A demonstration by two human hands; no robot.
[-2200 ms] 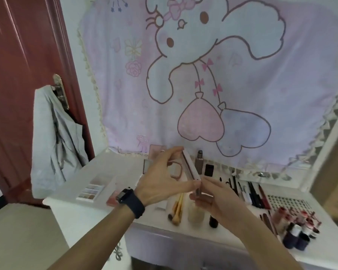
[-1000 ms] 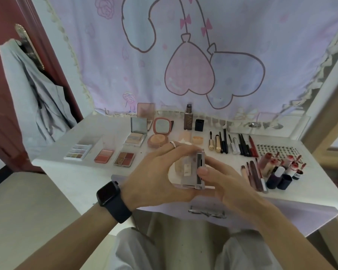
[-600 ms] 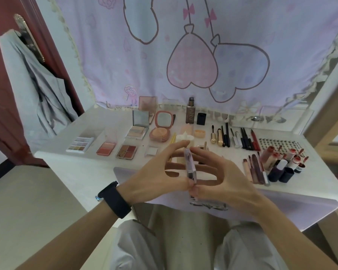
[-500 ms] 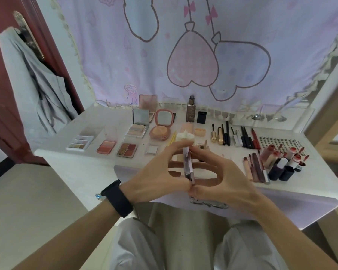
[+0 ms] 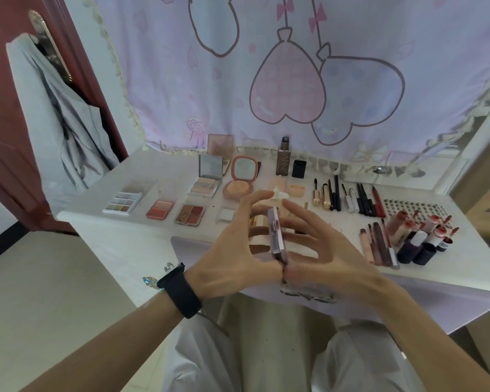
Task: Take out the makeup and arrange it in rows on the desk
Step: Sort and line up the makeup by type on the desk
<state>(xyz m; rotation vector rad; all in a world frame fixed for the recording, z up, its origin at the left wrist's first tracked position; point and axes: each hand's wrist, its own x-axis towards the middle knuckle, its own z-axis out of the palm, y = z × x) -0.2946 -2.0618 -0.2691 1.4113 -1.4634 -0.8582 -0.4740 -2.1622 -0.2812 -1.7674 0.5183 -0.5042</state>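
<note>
Black wristband (image 5: pixel 181 291), pale trousers (image 5: pixel 207 360)

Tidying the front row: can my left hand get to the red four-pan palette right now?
Probably not yet. The left hand and right hand both hold the slim compact. Nothing stands between it and the four-pan palette, so it looks reachable once freed.

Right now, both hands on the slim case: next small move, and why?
Probably pry it open: left hand and right hand pinch the slim case edge-up, thumbs meeting at its near end, and the palettes on the desk lie open.
</note>
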